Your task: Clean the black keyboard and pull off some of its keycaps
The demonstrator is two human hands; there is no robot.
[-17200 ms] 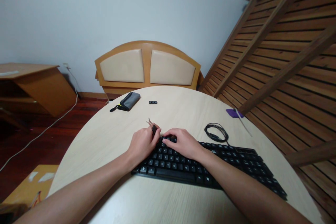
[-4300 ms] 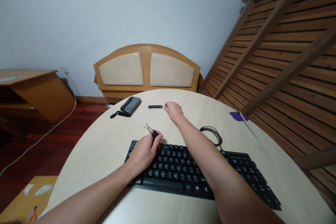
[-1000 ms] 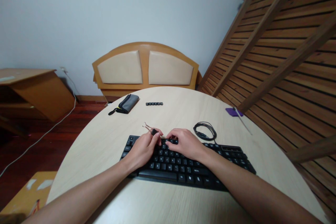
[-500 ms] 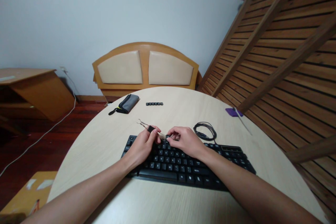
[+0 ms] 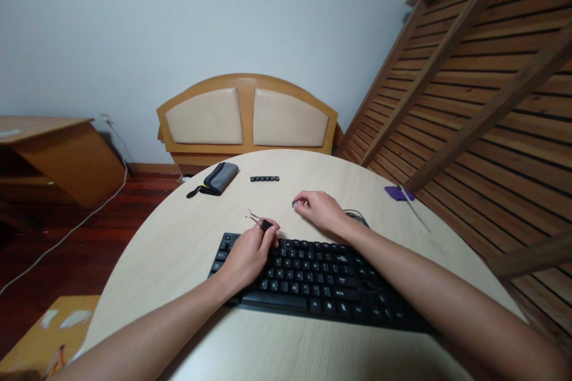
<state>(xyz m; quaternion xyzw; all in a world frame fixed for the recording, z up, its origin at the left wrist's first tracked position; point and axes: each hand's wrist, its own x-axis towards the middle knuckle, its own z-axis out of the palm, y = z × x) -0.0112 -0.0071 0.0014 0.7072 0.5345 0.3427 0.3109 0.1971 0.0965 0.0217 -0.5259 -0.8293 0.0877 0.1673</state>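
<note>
My left hand [image 5: 257,247] is closed around a wire keycap puller [image 5: 266,225] with a black middle and thin wire prongs pointing away from me. It hovers over the upper left part of a black keyboard [image 5: 295,301]. Beyond the keyboard's back edge, my right hand [image 5: 319,209] pinches a small black keycap [image 5: 295,203] between thumb and fingers. Farther back, several black keycaps [image 5: 265,178] lie in a short row on the table. The keys beneath my left hand are hidden.
A grey and black pouch [image 5: 220,178] lies at the table's back left. Partly behind my right forearm is a coiled black cable [image 5: 357,216]. A purple item [image 5: 399,193] with a thin stick [image 5: 415,212] lies at the right edge of the round table [image 5: 187,274].
My right hand has moved up and away from the keyboard, carrying the keycap over the bare tabletop. My left hand, still holding the puller, has shifted slightly right.
</note>
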